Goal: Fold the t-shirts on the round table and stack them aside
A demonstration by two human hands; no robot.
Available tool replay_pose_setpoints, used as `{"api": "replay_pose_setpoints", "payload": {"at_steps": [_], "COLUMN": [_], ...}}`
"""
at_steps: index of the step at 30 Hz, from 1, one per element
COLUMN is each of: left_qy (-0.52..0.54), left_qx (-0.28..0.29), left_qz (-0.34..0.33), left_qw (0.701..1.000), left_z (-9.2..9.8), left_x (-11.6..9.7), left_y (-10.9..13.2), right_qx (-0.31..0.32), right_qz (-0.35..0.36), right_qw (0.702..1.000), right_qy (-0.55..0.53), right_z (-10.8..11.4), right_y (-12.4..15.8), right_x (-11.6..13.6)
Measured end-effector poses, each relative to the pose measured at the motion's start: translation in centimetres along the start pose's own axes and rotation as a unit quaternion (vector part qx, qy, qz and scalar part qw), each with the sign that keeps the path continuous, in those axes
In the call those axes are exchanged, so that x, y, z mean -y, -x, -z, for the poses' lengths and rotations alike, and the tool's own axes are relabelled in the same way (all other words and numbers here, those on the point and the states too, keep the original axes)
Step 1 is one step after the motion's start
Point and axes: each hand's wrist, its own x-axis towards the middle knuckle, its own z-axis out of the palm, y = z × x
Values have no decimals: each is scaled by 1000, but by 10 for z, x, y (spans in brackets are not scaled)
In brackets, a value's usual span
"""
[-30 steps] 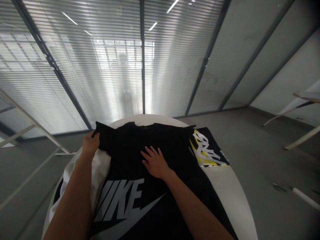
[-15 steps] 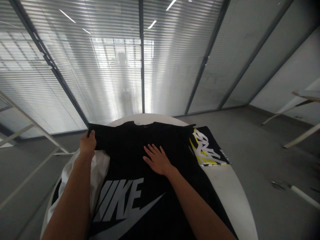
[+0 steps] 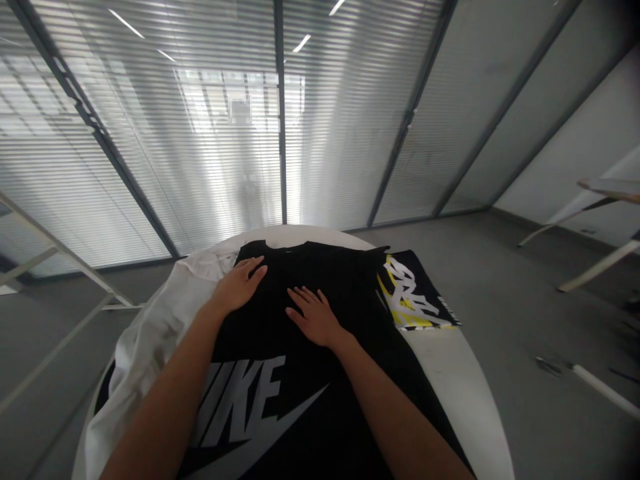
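A black T-shirt (image 3: 345, 400) with a grey NIKE print lies on a white round table (image 3: 465, 380), its collar at the far side. My left hand (image 3: 240, 285) rests on the shirt near the collar's left, fingers extended. The sleeve on that side no longer sticks out; it seems folded inward under my hand. Flat on the middle of the chest is my right hand (image 3: 316, 317), fingers spread. White cloth (image 3: 165, 313) lies rumpled along the shirt's left side.
A folded black cloth with white and yellow print (image 3: 413, 293) sits at the table's right edge. White metal legs (image 3: 60, 247) stand at left. Another piece of furniture (image 3: 607, 190) is at far right, with a white bar (image 3: 605, 392) lower down. Glass panels with blinds (image 3: 330, 133) rise behind.
My left hand has moved right, bringing the left sleeve inward, and has let it go. More white cloth shows on the left. My right hand has stayed in place.
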Motion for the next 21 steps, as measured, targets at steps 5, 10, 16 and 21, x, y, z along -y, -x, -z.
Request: {"api": "replay_pose_setpoints", "payload": {"at_steps": [5, 10, 16, 21], "left_qy": [-123, -190, -192, -189], "left_qx": [39, 77, 95, 23], "left_qz": [-60, -7, 24, -26], "left_qw": [990, 979, 977, 981], "left_z": [-18, -24, -18, -22], "left_x": [19, 36, 34, 24], "left_y": [3, 6, 7, 5], "right_qx": [-7, 4, -13, -29], "right_qz": [3, 5, 0, -10], "right_qw": [1000, 1000, 999, 999], "right_qy": [-25, -27, -49, -26], "right_z": [0, 0, 2, 4], "right_y": [-2, -2, -2, -2], "right_x": [-3, -4, -2, 0]}}
